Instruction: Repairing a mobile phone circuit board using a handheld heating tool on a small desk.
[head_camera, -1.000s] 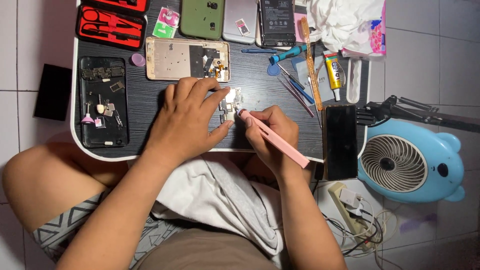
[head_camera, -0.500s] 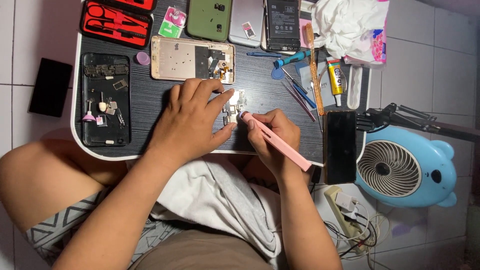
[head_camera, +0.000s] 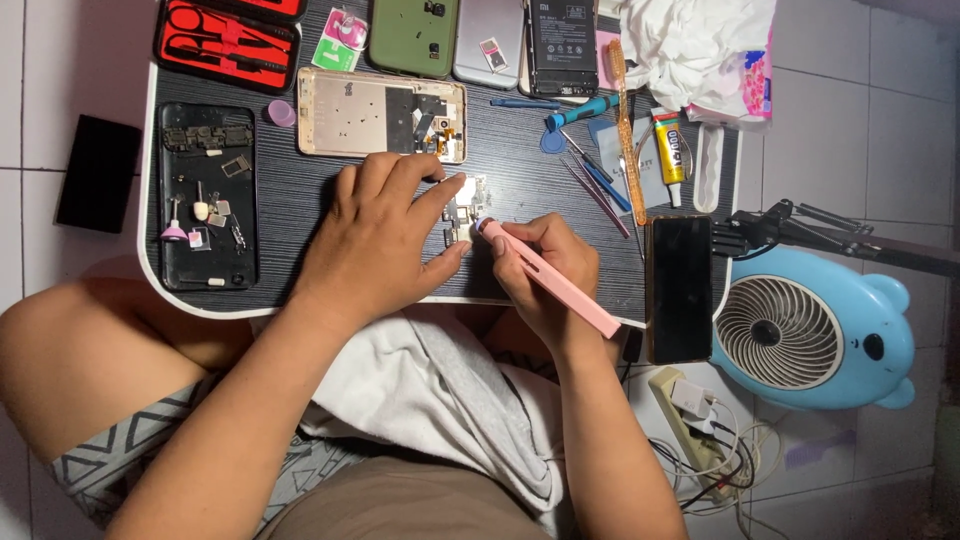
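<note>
Left hand pins a small metal phone part beside the gold phone frame while right hand, closed on a pink pen-shaped tool, works it; steady tip pressure comes next

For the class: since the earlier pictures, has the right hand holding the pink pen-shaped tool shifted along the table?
No. The right hand keeps the pink tool tip on the small circuit board, just below the gold phone frame. Only the camera drifts.

Head camera, straight down, close over table.
</note>
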